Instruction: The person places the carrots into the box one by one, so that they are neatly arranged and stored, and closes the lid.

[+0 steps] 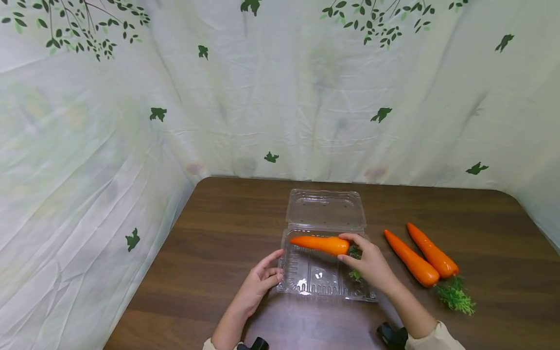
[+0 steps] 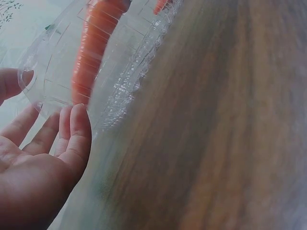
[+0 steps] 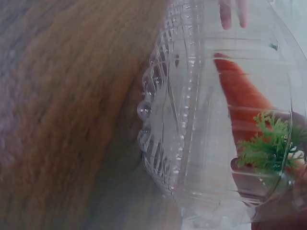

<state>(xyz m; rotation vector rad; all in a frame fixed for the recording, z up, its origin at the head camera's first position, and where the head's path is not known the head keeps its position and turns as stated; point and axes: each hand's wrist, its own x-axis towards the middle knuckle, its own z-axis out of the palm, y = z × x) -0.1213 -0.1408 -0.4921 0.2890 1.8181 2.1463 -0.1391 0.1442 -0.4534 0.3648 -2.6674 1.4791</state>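
A clear plastic clamshell container (image 1: 312,279) lies on the table with its lid (image 1: 325,209) folded back. Between thumb and fingers, my right hand (image 1: 371,262) grips an orange carrot (image 1: 319,244) by its thick end, over the container's back part. The carrot points left, and its green top (image 3: 268,143) hangs under that hand, partly hidden in the head view. At the container's left edge, my left hand (image 1: 257,287) holds the rim, its thumb and fingers on either side of the plastic in the left wrist view.
Two more carrots, a nearer one (image 1: 411,257) and a farther one (image 1: 433,250), lie to the right, with green tops (image 1: 456,294) toward me. Under everything is a dark wooden table (image 1: 218,218). A pale leaf-printed cloth (image 1: 288,97) hangs behind it.
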